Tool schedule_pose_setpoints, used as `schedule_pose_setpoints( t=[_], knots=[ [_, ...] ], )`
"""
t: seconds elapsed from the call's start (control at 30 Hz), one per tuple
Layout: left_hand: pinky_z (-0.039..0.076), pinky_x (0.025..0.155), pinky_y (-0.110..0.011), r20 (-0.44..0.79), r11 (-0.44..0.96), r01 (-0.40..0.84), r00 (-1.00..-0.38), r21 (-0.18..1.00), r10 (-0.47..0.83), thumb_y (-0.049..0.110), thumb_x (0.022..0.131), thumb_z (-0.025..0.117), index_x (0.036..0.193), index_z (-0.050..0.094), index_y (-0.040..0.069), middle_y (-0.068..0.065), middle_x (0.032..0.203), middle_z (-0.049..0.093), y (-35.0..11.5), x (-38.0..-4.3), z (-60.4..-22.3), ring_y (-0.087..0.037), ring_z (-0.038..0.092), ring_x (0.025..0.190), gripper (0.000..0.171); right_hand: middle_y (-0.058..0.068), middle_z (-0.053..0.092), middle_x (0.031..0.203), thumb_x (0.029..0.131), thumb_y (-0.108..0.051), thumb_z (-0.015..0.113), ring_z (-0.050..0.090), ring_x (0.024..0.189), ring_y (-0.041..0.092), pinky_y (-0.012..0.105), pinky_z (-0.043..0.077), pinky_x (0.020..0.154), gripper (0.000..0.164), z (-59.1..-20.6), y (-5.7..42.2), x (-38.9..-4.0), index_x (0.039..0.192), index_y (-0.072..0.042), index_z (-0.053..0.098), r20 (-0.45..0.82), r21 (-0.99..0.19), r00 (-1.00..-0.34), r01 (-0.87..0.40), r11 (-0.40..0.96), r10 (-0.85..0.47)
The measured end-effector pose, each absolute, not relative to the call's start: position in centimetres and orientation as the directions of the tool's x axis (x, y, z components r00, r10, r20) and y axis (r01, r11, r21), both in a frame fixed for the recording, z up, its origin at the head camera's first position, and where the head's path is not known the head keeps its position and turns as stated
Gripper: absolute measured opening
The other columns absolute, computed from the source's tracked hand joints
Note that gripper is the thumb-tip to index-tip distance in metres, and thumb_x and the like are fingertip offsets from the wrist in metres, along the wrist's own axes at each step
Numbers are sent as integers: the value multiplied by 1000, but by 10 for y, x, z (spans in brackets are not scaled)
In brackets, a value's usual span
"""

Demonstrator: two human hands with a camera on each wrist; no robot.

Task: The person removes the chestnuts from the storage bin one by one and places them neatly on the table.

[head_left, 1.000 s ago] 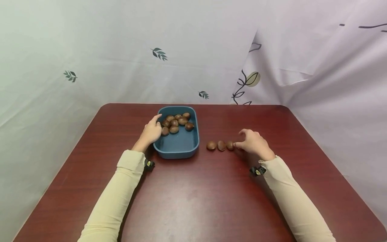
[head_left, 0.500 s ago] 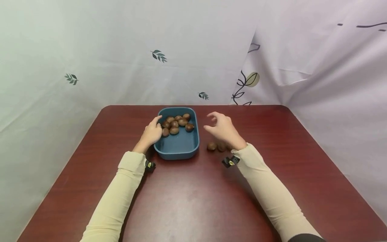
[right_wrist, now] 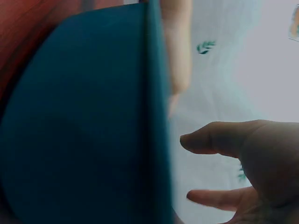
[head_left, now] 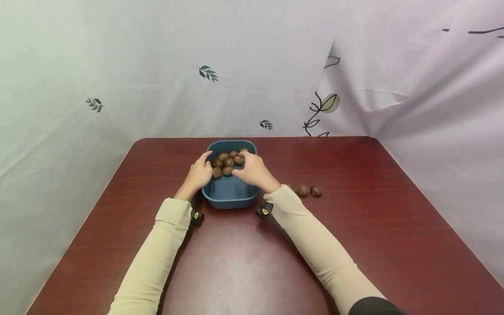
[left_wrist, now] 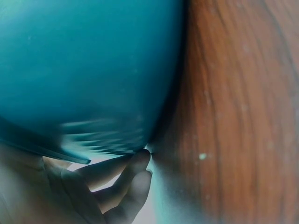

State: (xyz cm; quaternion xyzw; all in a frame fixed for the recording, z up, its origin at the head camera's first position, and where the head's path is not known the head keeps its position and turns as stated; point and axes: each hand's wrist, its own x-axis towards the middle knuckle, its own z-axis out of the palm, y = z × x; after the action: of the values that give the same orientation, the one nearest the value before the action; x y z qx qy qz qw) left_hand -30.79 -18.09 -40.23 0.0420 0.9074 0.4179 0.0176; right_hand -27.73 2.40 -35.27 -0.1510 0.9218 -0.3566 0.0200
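A blue rectangular bin (head_left: 231, 202) holds several glossy brown chestnuts (head_left: 228, 162), gathered toward its far side. My left hand (head_left: 198, 175) grips the bin's left wall. In the left wrist view, its fingers (left_wrist: 135, 186) press against the outside of the bin (left_wrist: 93, 70). My right hand (head_left: 253, 171) reaches over the right rim, thumb and forefinger apart beside the chestnuts and partly covering them. From the right wrist, the thumb (right_wrist: 205, 140) shows above the bin wall (right_wrist: 93, 116), with no nut visible between the fingers.
On the reddish-brown table (head_left: 244, 253), a chestnut (head_left: 316, 191) lies at the right end of a short row, beside another chestnut (head_left: 302, 190). The right sleeve (head_left: 315, 245) hides the rest of that row. A white patterned cloth (head_left: 252, 65) hangs behind the table.
My right hand has left the chestnut row, where one chestnut now lies at the right end, and swung left over the bin. The left hand has stayed on the bin wall.
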Motion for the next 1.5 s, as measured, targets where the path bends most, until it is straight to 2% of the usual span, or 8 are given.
schedule_pose_setpoints(
  t=[0.17,0.37,0.43,0.57,0.67,0.93,1.17,1.5],
  knots=[
    [39,82,-49,0,656,55,-996,753,84,20,106,27,158,27,20,-21,95,54,-178,-307,-401,-29,42,65,52,21,48,145,93,-25,69,45,129,37,49,45,98,69,-360,16,-283,148,4,39,11,-632,-962,-219,744,-274],
    [37,91,-53,9,657,59,-997,752,79,20,106,27,158,28,19,-24,123,55,-178,-306,-399,-39,52,100,52,18,43,149,94,-27,68,39,133,38,48,46,95,73,-366,9,-292,151,3,34,-47,-603,-967,-173,778,-251],
    [36,92,-54,15,656,65,-997,752,81,20,106,27,158,29,19,-23,136,52,-179,-306,-399,-40,50,112,52,17,45,148,94,-28,68,36,135,39,47,47,92,68,-367,7,-295,149,2,39,-70,-608,-965,-159,778,-253],
    [36,93,-53,16,651,67,-996,756,84,20,106,27,158,28,19,-25,126,55,-179,-306,-400,-41,51,110,52,15,49,144,95,-28,67,26,141,45,43,48,80,52,-368,3,-298,139,-4,53,-115,-608,-960,-137,782,-257],
    [37,91,-52,18,648,70,-996,758,87,21,106,27,158,28,19,-23,109,56,-178,-305,-400,-39,52,101,52,18,47,145,95,-30,67,30,137,43,41,49,76,46,-368,2,-299,134,-6,58,-139,-586,-959,-122,801,-247],
    [35,93,-54,36,648,86,-995,757,90,20,106,28,157,29,18,-21,146,46,-180,-305,-399,-41,49,114,51,28,42,141,92,-27,70,49,113,34,41,50,77,37,-373,-4,-300,115,1,67,-158,-497,-961,-120,859,-226],
    [35,92,-53,37,649,92,-995,755,98,20,106,27,158,28,17,-24,139,50,-181,-303,-396,-42,50,103,52,11,60,89,91,-19,71,57,92,28,35,46,71,15,-378,-4,-300,85,-8,63,-120,-471,-961,-166,866,-250],
    [34,98,-57,25,644,84,-995,760,99,19,106,27,158,28,17,-18,155,36,-180,-304,-398,-44,47,122,52,3,56,66,88,-17,73,57,63,20,30,45,59,19,-380,-3,-297,73,-12,61,-55,-472,-967,-193,860,-248]
  ],
)
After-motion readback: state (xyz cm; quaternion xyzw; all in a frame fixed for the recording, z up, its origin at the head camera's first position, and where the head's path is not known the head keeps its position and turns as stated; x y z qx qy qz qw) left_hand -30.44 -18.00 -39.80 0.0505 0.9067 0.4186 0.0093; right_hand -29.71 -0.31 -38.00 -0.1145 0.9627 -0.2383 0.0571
